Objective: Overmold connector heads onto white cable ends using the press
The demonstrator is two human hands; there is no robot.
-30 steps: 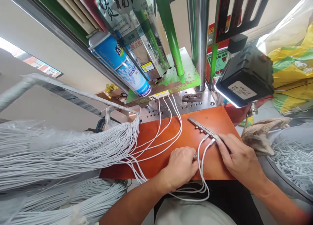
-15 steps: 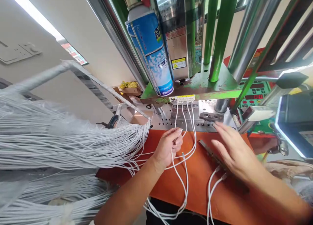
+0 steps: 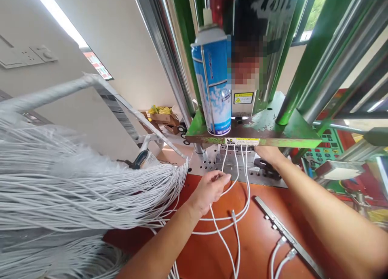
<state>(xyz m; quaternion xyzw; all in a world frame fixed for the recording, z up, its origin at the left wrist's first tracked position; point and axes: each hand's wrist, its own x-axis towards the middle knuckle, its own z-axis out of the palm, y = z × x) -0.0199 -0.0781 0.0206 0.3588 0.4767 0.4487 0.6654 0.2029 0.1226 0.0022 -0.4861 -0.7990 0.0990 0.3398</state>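
My left hand [image 3: 212, 190] is closed in a pinch around a white cable [image 3: 216, 224] above the orange-red mat. Beyond it, several white cables run down from under the green press plate [image 3: 273, 138]. My right hand [image 3: 268, 154] reaches in beneath the plate's right side; its fingertips are hidden there. A dark metal clamp block [image 3: 266, 169] lies just under that wrist. On the mat at the right rests a long metal bar [image 3: 285, 232], with two cable connectors [image 3: 286, 246] against it. A loose connector [image 3: 233, 216] lies near my left hand.
A blue spray can [image 3: 214, 89] stands on the press plate. A large bundle of white cables [image 3: 121, 194] hangs at the left from a wrapped rack [image 3: 60, 91]. Green control panels [image 3: 329, 149] are at the right, and a box with yellow items [image 3: 163, 115] is behind.
My right hand has moved from over the metal bar forward to beneath the press plate, uncovering the bar. My left hand keeps its pinch. The camera view has shifted.
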